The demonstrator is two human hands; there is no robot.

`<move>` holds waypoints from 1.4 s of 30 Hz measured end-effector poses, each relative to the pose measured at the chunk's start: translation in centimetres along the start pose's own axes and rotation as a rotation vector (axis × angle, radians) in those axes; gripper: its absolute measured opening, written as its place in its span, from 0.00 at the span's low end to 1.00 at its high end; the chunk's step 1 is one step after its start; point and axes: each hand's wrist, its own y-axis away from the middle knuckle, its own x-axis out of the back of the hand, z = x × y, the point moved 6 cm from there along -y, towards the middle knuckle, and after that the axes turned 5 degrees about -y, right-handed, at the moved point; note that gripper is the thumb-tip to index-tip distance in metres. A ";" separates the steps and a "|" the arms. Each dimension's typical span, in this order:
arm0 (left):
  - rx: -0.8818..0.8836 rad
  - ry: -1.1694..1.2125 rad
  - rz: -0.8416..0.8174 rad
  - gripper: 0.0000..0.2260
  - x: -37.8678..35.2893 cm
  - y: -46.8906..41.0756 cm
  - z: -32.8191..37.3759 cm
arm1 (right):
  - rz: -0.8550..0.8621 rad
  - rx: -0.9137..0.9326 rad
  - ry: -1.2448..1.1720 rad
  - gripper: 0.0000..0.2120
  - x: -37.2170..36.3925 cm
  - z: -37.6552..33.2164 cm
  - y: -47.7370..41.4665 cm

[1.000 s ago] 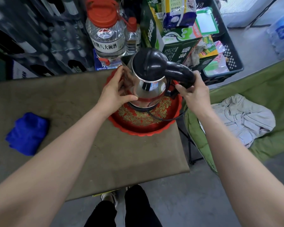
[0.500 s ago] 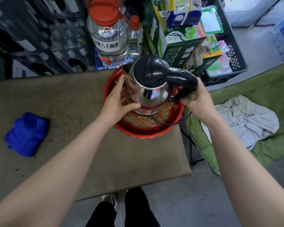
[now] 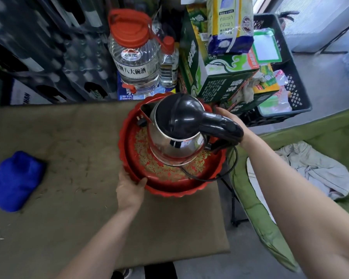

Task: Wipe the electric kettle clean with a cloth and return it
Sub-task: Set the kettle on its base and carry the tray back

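The electric kettle (image 3: pixel 175 135) stands upright in the red tray (image 3: pixel 210 178), its steel body set on the gold flower pattern and its black lid shut; the spout points away from the person, toward the far-left rim, and the black handle (image 3: pixel 220 125) juts out to the right, above the tray's right edge. The tray sits at the far right corner of the worktop (image 3: pixel 69 178) (a surface covered in olive-brown cloth), its right rim overhanging the edge. The left hand (image 3: pixel 130 190) grips the tray's near-left rim, thumb hooked over the lip and fingers under it. The right hand (image 3: pixel 230 119) reaches behind the handle, mostly hidden by it; whether it holds the far rim of the tray or lies open there I cannot tell. A black power cord (image 3: pixel 228 170) loops from the kettle's base over the near-right rim, and its plug (image 3: pixel 141 122) lies in the tray just beside the spout. The blue cloth (image 3: pixel 14 182) lies crumpled on the worktop's left side, well apart from the tray and both hands; beyond the worktop stand a large clear jug with a red cap (image 3: pixel 132 55), a smaller bottle (image 3: pixel 167 63) and a green carton (image 3: pixel 216 77).
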 end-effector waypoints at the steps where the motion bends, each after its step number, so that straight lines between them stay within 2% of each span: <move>1: 0.001 -0.006 0.006 0.33 0.2 -0.5 0.2 | -0.007 0.030 0.019 0.34 -0.2 0.1 -0.7; 4: -0.027 -0.085 0.035 0.34 1.9 -2.8 0.8 | -0.008 0.130 0.287 0.34 -0.7 1.0 -0.7; 6: -0.079 -0.132 0.076 0.34 3.9 -4.8 1.8 | 0.010 0.115 0.344 0.35 -1.2 2.5 1.0; 7: -0.095 -0.134 0.096 0.33 4.9 -6.0 2.0 | 0.004 0.098 0.297 0.35 -2.1 2.2 3.1; 9: -0.058 -0.087 0.121 0.28 6.6 -7.4 2.7 | -0.026 0.047 0.199 0.25 -3.7 3.1 5.3; 11: -0.024 -0.080 0.135 0.25 7.5 -8.3 2.5 | 0.021 0.061 0.154 0.20 -4.3 3.4 5.9; 13: -0.038 -0.107 0.114 0.25 7.2 -8.4 2.0 | 0.152 0.136 0.178 0.21 -3.9 3.0 5.1; 15: -0.059 -0.079 0.083 0.28 6.5 -7.9 1.4 | 0.202 0.167 0.166 0.24 -3.9 2.2 4.0; 18: -0.079 0.020 0.048 0.32 6.2 -7.8 0.7 | 0.177 0.166 0.149 0.26 -4.7 1.8 2.9; 23: -0.090 0.178 -0.040 0.32 7.1 -7.6 0.7 | 0.136 0.110 -0.034 0.22 -5.7 2.1 3.1; 28: -0.126 0.158 -0.020 0.28 11.1 -4.5 0.1 | 0.106 0.138 -0.102 0.22 -7.3 0.8 6.3; 35: -0.076 0.265 0.051 0.28 20.1 1.1 -4.7 | 0.044 0.219 -0.037 0.21 -12.9 -4.4 14.5; 42: -0.047 0.382 0.206 0.28 31.7 7.3 -15.2 | -0.053 0.292 -0.003 0.22 -24.8 -8.2 25.2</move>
